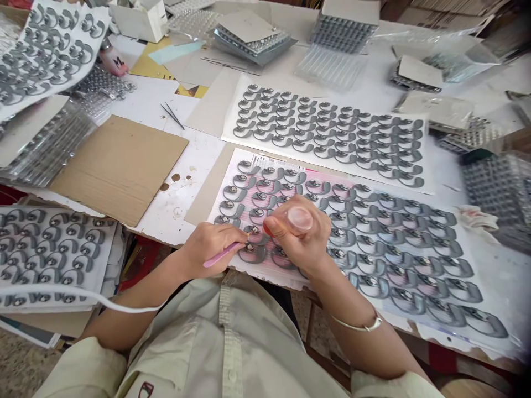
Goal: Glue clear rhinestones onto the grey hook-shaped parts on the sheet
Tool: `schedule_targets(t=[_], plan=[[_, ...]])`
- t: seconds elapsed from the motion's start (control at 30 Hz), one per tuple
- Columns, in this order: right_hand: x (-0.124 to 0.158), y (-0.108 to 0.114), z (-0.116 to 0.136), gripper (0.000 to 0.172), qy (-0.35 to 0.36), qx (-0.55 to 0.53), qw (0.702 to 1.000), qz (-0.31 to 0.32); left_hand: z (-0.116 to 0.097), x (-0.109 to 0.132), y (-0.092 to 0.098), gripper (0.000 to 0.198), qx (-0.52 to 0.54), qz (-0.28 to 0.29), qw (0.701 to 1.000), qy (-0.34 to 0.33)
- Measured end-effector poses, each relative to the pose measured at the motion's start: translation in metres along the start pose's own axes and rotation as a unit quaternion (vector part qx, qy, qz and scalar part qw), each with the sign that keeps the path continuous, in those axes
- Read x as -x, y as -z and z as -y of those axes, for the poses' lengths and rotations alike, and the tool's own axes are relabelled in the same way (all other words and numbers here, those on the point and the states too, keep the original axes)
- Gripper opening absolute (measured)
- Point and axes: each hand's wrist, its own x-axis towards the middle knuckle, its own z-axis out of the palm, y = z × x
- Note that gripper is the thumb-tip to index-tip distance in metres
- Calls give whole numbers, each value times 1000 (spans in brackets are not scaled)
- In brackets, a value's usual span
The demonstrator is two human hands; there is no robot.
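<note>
1. I log the left hand [209, 243] closed on a pink stick [222, 255], with the fingers pinching it near its tip end.
2. The stick's long axis runs from lower left to upper right. Its tip points right, at a grey hook piece [253, 253].
3. That piece lies at the near-left corner of the printed sheet [271, 162].
4. The right hand [301, 237] is curled around a small clear cup [299, 218], just beside the tip.
5. A cardboard panel [120, 166] lies well apart, to the left.

Thin pink stick [222, 255], slanted, tip up-right on a grey hook-shaped part [254, 254], lower centre. Small clear bottle [299, 219], round base facing camera, just right of it, over pinkish sheet [274, 161] packed with rows of such parts.
</note>
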Motion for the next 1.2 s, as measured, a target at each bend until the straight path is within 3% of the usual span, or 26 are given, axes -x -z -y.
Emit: schedule_targets(t=[0.83,1.2], plan=[[2,-3,1,15,9,-6,1000,2,12,-6,6,7,100,30,983,150],[3,-4,2,12,7,-6,1000,-2,13,-7,5,6,101,17,984,144]])
